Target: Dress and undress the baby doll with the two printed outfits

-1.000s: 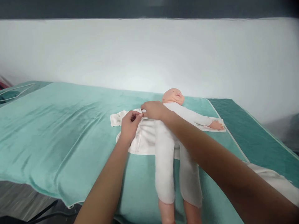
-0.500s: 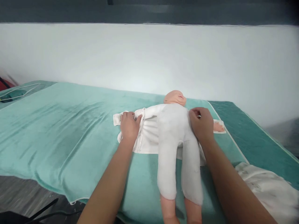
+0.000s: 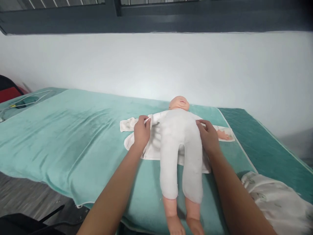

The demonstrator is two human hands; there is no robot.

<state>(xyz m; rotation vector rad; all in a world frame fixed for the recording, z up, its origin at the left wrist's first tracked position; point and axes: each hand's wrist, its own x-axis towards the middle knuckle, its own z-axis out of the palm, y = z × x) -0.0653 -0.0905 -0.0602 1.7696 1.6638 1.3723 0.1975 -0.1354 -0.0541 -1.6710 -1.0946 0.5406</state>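
Note:
A baby doll (image 3: 178, 127) with a white cloth body lies on its back, head toward the wall and bare feet toward me. Spread open beneath it is a small white baby shirt (image 3: 153, 148). One printed sleeve (image 3: 127, 125) lies out to the left; from the right cuff the doll's hand (image 3: 223, 134) shows. My left hand (image 3: 142, 132) pinches the shirt's edge near the left shoulder, thumb and fingers closed on the fabric. Beside the doll's right-hand side in view, my right hand (image 3: 207, 134) is closed at the shirt's other edge; its fingertips partly hide what they grip.
A light green cloth (image 3: 93, 137) with soft wrinkles covers the bed, with darker green (image 3: 259, 137) at the right. White patterned fabric (image 3: 276, 199) is bunched at the lower right. A white cord (image 3: 34, 101) lies far left. Behind stands a white wall (image 3: 146, 65).
My left hand has shifted right and drawn the shirt's edge inward toward the doll. My right hand has moved slightly down and left. The camera view has tilted up a little.

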